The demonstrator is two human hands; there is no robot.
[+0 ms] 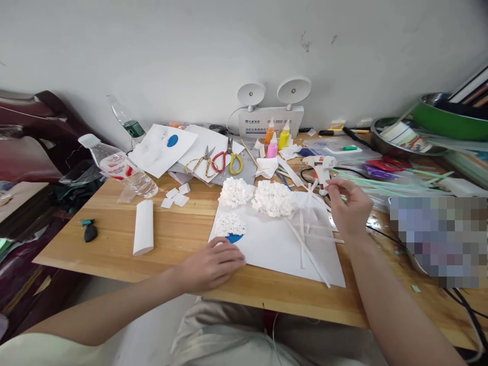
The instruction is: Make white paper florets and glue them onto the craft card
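My left hand (215, 264) lies over the front left edge of a white paper sheet (267, 249), fingers loosely flat. Its fingertips touch the edge of a blue disc (234, 237), partly covered by small white paper ruffles (230, 224). Two fuller white ruffled paper clusters sit behind it, a left cluster (235, 192) and a right cluster (273, 198). At the right, my right hand (351, 206) pinches the lower handle of a white hot glue gun (322, 170), whose nozzle points left. Thin white paper strips (305, 239) lie between the hands.
Gold scissors (208, 161), red-and-yellow-handled scissors (229, 158) and paint bottles (272, 147) stand or lie behind the sheet. Water bottles (125, 173), a white roll-shaped block (144, 227) and keys (90, 231) are leftward. Bowls (407, 140) and a cable (396, 241) occupy the right.
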